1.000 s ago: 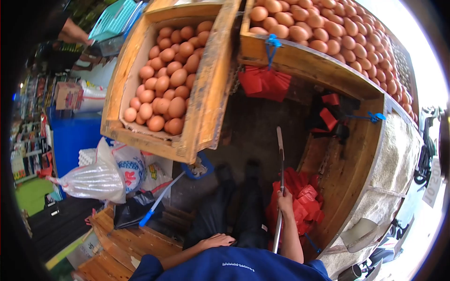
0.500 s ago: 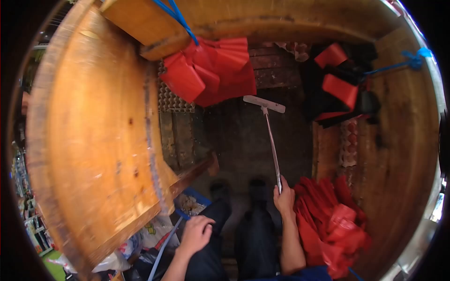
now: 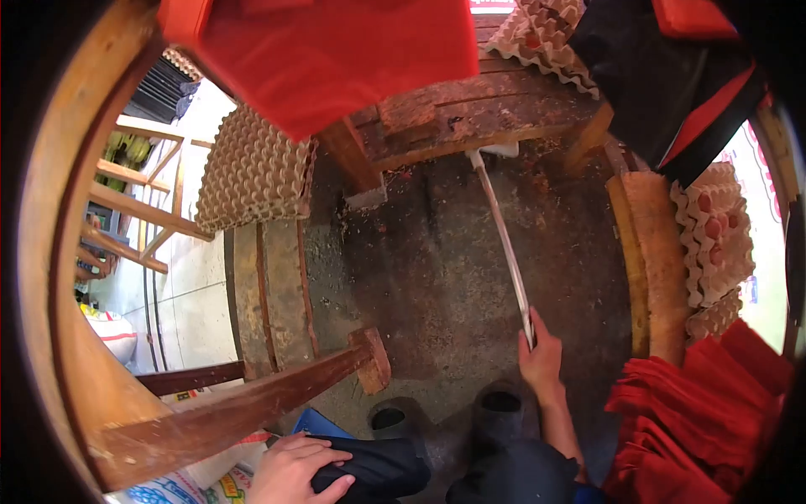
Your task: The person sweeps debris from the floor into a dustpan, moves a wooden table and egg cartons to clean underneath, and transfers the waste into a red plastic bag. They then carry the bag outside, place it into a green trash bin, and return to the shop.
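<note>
My right hand (image 3: pixel 541 357) is closed around the lower end of a long metal handle (image 3: pixel 506 239). The handle runs forward over the dark floor (image 3: pixel 420 277) to a pale flat head (image 3: pixel 499 150), partly hidden beneath a low wooden bench (image 3: pixel 478 109). Resting on my left knee, my left hand (image 3: pixel 298 470) has its fingers apart and holds nothing. Just beyond that hand lies the edge of a blue container (image 3: pixel 323 424).
Stacked egg trays (image 3: pixel 256 168) stand at the left, and trays with eggs (image 3: pixel 714 231) at the right. Red bags (image 3: pixel 336 55) and black bags (image 3: pixel 663 76) hang overhead. A wooden beam (image 3: pixel 243 420) crosses the lower left; red bags (image 3: pixel 697 420) lie lower right.
The view has dropped under the wooden frame, so the hanging bags look larger. The handle's head has moved forward to the bench. My left hand appears lower and farther left.
</note>
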The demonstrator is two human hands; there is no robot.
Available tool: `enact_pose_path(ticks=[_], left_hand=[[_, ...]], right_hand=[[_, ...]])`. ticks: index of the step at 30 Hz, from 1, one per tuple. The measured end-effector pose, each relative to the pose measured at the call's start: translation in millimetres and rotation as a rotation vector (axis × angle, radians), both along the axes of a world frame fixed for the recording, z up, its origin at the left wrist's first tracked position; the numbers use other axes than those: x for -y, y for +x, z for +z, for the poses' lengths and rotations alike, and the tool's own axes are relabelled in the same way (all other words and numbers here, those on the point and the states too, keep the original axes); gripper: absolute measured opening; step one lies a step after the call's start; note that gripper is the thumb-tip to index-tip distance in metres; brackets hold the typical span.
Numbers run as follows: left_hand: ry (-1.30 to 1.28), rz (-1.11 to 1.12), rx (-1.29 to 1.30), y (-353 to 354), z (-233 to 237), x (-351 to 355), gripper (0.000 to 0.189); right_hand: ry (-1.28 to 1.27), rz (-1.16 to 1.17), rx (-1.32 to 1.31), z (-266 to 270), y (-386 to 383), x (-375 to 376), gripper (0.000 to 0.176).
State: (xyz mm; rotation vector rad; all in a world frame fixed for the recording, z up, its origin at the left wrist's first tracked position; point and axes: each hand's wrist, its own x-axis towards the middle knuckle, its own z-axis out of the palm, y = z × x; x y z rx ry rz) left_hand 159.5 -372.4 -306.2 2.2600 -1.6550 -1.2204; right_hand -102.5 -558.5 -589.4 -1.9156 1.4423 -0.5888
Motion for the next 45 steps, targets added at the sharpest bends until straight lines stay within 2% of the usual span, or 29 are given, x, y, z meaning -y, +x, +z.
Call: enact_pose_path(ticks=[2,4,8,11,17,19,23,25,34,41,43,45], left_hand=[[0.038,0.025,-0.047,7.3,-7.1,-10.5,0.035],[-0.022,-0.121,-0.168,16.3,-7.1,-14.3,0.034],[-0.034,-0.147,-0.09,12.2,2.0,-22.8,0.034],[-0.091,-0.164,-0.04,8.7,1.9,-30.2,0.033],[-0.125,-0.215,-0.033,6.1,-2.8,-32.0,0.035],[-0.124,-0.222,-0.031,5.3,-2.0,-32.1,0.035],[-0.141,-0.262,-0.02,3.2,-5.9,-27.0,0.036],[-0.143,-0.274,-0.026,2.8,-9.6,-25.1,0.036],[-0.13,-0.294,-0.023,2.1,-5.2,-35.7,0.036],[-0.136,-0.285,-0.004,-3.0,-3.1,-38.6,0.036],[-0.136,-0.292,-0.005,-3.2,-4.0,-37.3,0.036],[-0.134,-0.301,-0.009,-4.0,-3.8,-35.7,0.035]], right_hand=[[-0.051,0.059,0.041,-12.2,15.2,31.2,0.051],[-0.215,0.13,0.082,-26.2,35.4,69.8,0.052],[-0.237,0.226,-0.131,-30.3,81.8,151.3,0.051],[-0.15,0.262,-0.166,-13.2,109.8,174.0,0.049],[-0.131,0.219,-0.149,5.1,104.5,144.8,0.047],[-0.207,0.231,-0.116,3.9,89.6,129.1,0.047],[-0.13,0.211,-0.151,9.5,83.3,115.3,0.046],[-0.172,0.254,-0.147,11.0,83.7,117.8,0.046],[-0.127,0.19,-0.198,19.7,54.7,88.3,0.046],[-0.235,0.058,-0.301,-0.8,56.8,147.5,0.048],[-0.274,0.14,-0.32,0.8,60.1,165.5,0.048],[-0.241,0.165,-0.284,4.2,50.4,143.9,0.049]])
